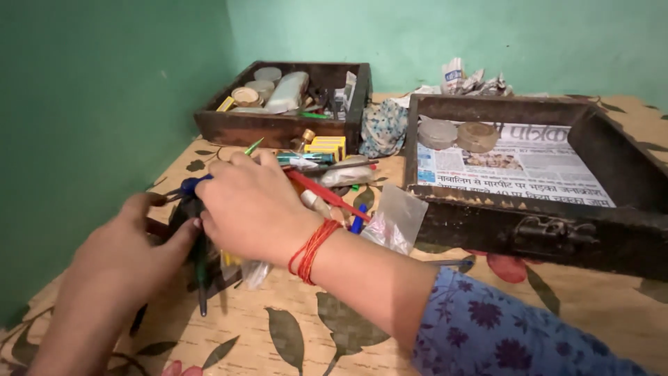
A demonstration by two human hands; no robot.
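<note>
Dark, rough wooden drawer (529, 230) lined with matt newspaper (515, 167); clear glossy plastic bag (396, 219); smooth printed cloth (292, 327) covers the table; red thread (312, 249) circles one wrist

1 head view, close, probably downward-forward

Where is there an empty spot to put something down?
The newspaper-lined drawer is mostly bare in front of two round lids. The floral cloth near the sleeve is free. It's crowded around both hands and the pens.
</note>
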